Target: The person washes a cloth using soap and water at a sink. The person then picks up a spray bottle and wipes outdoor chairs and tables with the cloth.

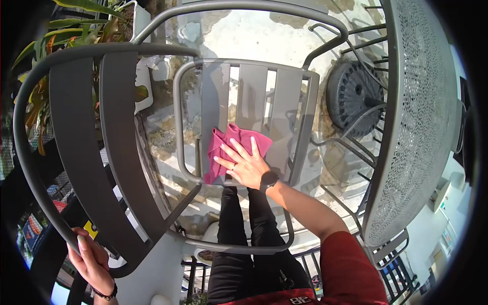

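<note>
My right hand lies spread on a pink cloth, pressing it against the slatted seat of a grey metal chair. The cloth is bunched and folded at its left side, near the seat's front edge. At the lower left, my left hand is wrapped round the tubular frame of the chair's slatted backrest.
A perforated round tabletop rises at the right, beside a dark round base. Leafy plants and a white planter stand at the upper left. Another chair's frame is at the top.
</note>
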`<move>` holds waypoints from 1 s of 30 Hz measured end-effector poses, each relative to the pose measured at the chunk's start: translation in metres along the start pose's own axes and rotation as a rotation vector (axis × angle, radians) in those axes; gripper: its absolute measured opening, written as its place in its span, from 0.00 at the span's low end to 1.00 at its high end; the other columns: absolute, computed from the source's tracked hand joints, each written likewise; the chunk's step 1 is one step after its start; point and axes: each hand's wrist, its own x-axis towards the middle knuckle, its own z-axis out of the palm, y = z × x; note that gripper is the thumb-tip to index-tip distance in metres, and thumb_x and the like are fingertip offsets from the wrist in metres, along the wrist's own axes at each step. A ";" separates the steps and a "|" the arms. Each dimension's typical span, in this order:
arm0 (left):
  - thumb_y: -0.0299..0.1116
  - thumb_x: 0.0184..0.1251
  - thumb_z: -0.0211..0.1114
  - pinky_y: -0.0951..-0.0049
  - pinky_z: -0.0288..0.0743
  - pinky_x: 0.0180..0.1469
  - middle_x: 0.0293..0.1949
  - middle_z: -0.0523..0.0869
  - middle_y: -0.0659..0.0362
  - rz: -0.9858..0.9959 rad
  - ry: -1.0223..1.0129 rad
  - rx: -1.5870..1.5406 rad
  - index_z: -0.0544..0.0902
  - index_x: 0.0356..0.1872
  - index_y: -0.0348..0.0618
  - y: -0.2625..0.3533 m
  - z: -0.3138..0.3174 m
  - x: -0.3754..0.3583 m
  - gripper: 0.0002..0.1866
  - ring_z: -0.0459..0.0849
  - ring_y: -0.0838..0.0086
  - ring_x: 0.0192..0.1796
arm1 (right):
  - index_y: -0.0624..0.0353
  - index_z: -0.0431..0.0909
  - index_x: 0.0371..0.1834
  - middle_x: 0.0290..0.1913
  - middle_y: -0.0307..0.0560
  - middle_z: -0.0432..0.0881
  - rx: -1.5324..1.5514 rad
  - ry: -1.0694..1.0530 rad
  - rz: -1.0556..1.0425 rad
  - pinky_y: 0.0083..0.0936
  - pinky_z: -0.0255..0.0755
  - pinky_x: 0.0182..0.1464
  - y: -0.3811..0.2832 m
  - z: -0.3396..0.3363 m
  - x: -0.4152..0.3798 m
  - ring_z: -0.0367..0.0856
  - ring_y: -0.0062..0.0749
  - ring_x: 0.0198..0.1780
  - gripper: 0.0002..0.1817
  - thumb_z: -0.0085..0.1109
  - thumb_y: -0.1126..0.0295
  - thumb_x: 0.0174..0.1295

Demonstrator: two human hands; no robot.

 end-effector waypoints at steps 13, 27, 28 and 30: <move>0.38 0.79 0.45 0.86 0.41 0.13 0.13 0.60 0.73 0.026 0.001 0.039 0.73 0.50 0.40 -0.002 0.000 -0.001 0.14 0.49 0.91 0.12 | 0.63 0.78 0.48 0.58 0.54 0.76 0.221 0.759 0.403 0.36 0.68 0.61 0.106 -0.098 0.056 0.74 0.47 0.59 0.14 0.53 0.75 0.59; 0.37 0.78 0.48 0.86 0.42 0.14 0.13 0.61 0.73 0.035 0.039 -0.013 0.75 0.47 0.40 0.002 0.006 -0.001 0.12 0.51 0.91 0.12 | 0.45 0.71 0.63 0.73 0.41 0.59 -0.120 0.401 0.438 0.58 0.43 0.73 0.131 -0.073 -0.049 0.52 0.47 0.75 0.24 0.52 0.68 0.62; 0.37 0.78 0.48 0.86 0.42 0.14 0.13 0.61 0.73 0.035 0.052 -0.015 0.75 0.47 0.40 0.001 0.005 -0.001 0.12 0.51 0.91 0.12 | 0.51 0.70 0.64 0.74 0.49 0.55 -0.063 0.503 0.467 0.56 0.45 0.73 0.148 -0.080 -0.025 0.48 0.49 0.75 0.22 0.49 0.69 0.65; 0.37 0.77 0.49 0.86 0.42 0.14 0.13 0.62 0.73 0.020 0.033 0.005 0.75 0.47 0.40 -0.004 0.005 -0.001 0.12 0.52 0.91 0.12 | 0.57 0.71 0.61 0.73 0.56 0.57 0.006 0.733 0.535 0.47 0.52 0.71 0.163 -0.081 0.008 0.53 0.52 0.74 0.21 0.50 0.72 0.64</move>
